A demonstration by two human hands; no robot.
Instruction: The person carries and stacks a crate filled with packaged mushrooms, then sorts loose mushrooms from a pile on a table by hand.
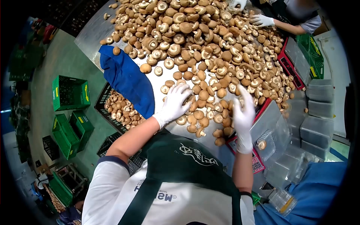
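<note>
Mushrooms [202, 93] lie loose on the metal table [157, 78], with a big pile behind them. My left hand [174, 104], in a white glove, rests at the left edge of the loose ones, its fingers bent over some mushrooms; what is under the fingertips is hidden. My right hand [243, 114], also gloved, is raised at the right side of these mushrooms with its fingers apart and nothing visible in it. Just right of it is a red scale [256, 162] with a clear plastic tray [266, 145] on top, and one mushroom [261, 144] lies in the tray.
A blue cloth [127, 80] hangs over the left table edge, above a black crate [102, 101] of mushrooms. Green crates [71, 93] stand on the floor at left. Stacked clear trays [317, 127] are at right. Across the pile, a co-worker's gloved hand [261, 20] touches mushrooms near another scale [290, 69].
</note>
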